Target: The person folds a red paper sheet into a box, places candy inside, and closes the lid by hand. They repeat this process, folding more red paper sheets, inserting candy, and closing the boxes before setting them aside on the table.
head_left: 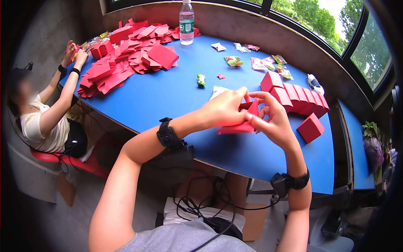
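Note:
My left hand and my right hand meet over the near part of the blue table. Between them is a partly folded red paper box, with flaps standing up near my fingertips. The fingers of both hands are closed on its edges. Just behind my left hand lies a pale wrapped packet. To the right of my right hand stands a single red box, and behind it a row of closed red boxes.
A big heap of flat red papers covers the table's left part. A water bottle stands at the back, with wrapped sweets to its right. At the far left another person sits handling red pieces.

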Motion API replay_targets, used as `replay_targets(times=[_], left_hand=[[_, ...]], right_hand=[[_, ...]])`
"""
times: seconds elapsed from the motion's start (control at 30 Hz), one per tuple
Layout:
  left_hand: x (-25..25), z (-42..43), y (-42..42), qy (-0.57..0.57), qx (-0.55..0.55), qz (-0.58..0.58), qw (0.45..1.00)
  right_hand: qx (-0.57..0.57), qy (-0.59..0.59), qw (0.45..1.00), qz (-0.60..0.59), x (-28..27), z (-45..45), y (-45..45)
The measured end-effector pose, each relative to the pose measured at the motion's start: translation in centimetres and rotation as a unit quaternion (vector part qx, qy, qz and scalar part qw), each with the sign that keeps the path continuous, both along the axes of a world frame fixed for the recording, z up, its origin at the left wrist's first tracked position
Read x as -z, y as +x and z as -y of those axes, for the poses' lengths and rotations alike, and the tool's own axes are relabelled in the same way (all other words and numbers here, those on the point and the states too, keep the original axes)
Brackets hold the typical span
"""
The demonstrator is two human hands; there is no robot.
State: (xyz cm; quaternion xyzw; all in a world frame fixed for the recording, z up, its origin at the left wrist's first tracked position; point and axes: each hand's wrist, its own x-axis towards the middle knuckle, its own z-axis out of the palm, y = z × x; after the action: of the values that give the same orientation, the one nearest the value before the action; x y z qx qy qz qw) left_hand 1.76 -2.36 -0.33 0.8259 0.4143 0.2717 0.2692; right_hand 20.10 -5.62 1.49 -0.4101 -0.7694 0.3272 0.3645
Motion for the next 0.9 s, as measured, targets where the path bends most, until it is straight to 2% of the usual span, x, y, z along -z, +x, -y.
replay_targets(times=[0.07,0.27,0.33,0.5,0.6,0.67,0.7,0.77,0.8,0.87,0.9], left_hand=[[-0.4,-0.2,-0.1,-0.057,0.012,0.092,0.994],[-0.3,-1.3,-0.3,-0.036,-0.017,0.184,0.982],[0.3,-2.1,-0.3,-0.022,-0.025,0.208,0.978],[0.8,-3.5,-0.6,-0.129,-0.026,0.171,0.977],[1.9,-4.3,-0.6,-0.108,-0.018,0.136,0.985],[4.0,-5.9,-0.7,0.017,-0.003,0.106,0.994],[4.1,-6.1,-0.6,0.017,-0.003,0.105,0.994],[4.5,-6.4,-0.5,-0.062,0.109,0.153,0.980],[3.7,-5.5,-0.3,-0.062,0.109,0.152,0.980],[1.4,-3.1,0.0,-0.167,0.097,0.172,0.966],[1.4,-3.1,0.0,-0.166,0.096,0.172,0.966]], right_hand=[[0.027,0.003,0.999,-0.043,0.4,-0.4,0.0],[0.063,-0.001,0.987,-0.150,2.0,-1.9,0.2],[0.049,-0.086,0.977,-0.187,2.4,-2.5,0.6],[0.078,-0.145,0.965,-0.206,2.8,-2.8,0.5],[0.088,-0.156,0.960,-0.216,2.6,-2.4,0.4],[0.090,-0.162,0.956,-0.225,2.5,-2.3,0.4],[0.097,-0.172,0.948,-0.248,2.4,-2.4,0.5],[0.105,-0.182,0.939,-0.272,2.4,-2.4,0.5],[0.115,-0.198,0.929,-0.290,2.5,-2.4,0.6],[0.124,-0.211,0.920,-0.307,2.5,-2.6,0.6],[0.131,-0.227,0.905,-0.335,2.5,-2.6,0.6]])
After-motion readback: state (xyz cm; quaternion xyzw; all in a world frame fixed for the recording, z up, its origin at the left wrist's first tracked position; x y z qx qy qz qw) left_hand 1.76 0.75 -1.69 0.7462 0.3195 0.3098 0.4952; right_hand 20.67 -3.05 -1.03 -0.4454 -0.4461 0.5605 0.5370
